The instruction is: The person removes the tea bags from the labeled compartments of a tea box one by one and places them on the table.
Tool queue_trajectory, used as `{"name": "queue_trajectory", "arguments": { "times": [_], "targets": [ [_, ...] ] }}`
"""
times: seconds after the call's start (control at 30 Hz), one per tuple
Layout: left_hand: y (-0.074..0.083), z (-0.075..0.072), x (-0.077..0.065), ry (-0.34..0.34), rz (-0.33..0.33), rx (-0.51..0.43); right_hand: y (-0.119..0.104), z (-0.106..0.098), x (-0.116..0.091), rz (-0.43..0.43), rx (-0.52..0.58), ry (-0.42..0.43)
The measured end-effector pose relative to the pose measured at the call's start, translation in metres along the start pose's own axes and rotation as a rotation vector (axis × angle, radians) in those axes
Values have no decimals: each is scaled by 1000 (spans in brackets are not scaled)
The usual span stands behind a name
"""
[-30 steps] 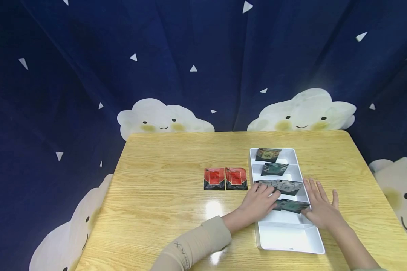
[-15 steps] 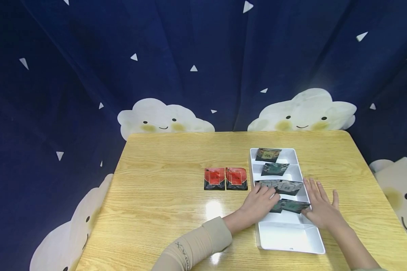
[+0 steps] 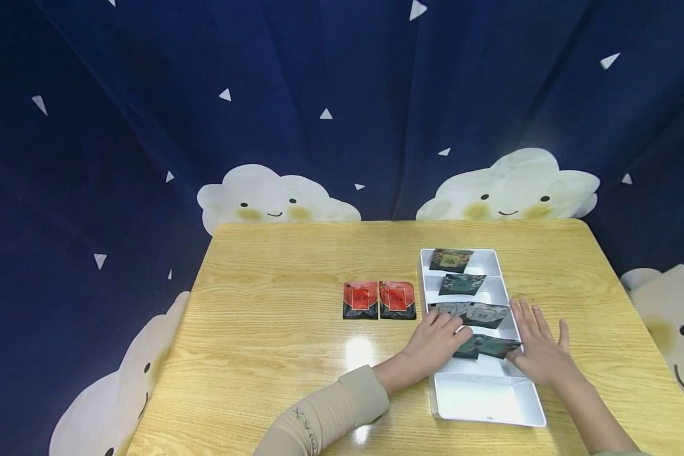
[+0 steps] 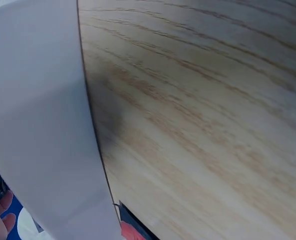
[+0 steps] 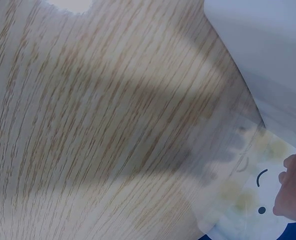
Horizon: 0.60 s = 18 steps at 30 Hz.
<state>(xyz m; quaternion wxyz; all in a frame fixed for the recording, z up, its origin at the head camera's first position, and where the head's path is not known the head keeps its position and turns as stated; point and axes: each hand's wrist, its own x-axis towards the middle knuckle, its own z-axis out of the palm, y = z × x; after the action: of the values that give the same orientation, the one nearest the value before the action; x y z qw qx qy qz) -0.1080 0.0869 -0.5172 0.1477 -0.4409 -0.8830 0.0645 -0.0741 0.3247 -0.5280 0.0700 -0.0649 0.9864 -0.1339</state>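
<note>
Noted left hand (image 3: pixel 436 342) with bent fingers; could not tell whether pinching. Saw right hand (image 3: pixel 538 354) spread along right side of white tray (image 3: pixel 490 398), set lengthwise away from desk's (image 3: pixel 262 285) far edge. Located left green sachet (image 3: pixel 467 349) in tray, between both, nearer left hand.

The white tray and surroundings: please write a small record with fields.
Tray: white, five compartments, on wooden table
Farthest compartment: one patterned packet
Second: one green packet
Third: two grey packets
Fourth: two dark-green packets
Left of tray: two red-and-black packets
Left hand: over tray's left edge; grip unclear
Right hand: fingers straight, at tray's right edge
</note>
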Motion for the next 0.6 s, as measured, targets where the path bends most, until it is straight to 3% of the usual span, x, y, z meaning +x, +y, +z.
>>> {"name": "queue_trajectory", "arguments": {
  "times": [0.23, 0.6],
  "targets": [
    [-7, -15, 3, 72, -57, -93, -3, -1, -1, 8, 4, -9],
    [-38, -43, 1, 225, -149, -91, 2, 2, 0, -7, 5, 0]
  ]
}}
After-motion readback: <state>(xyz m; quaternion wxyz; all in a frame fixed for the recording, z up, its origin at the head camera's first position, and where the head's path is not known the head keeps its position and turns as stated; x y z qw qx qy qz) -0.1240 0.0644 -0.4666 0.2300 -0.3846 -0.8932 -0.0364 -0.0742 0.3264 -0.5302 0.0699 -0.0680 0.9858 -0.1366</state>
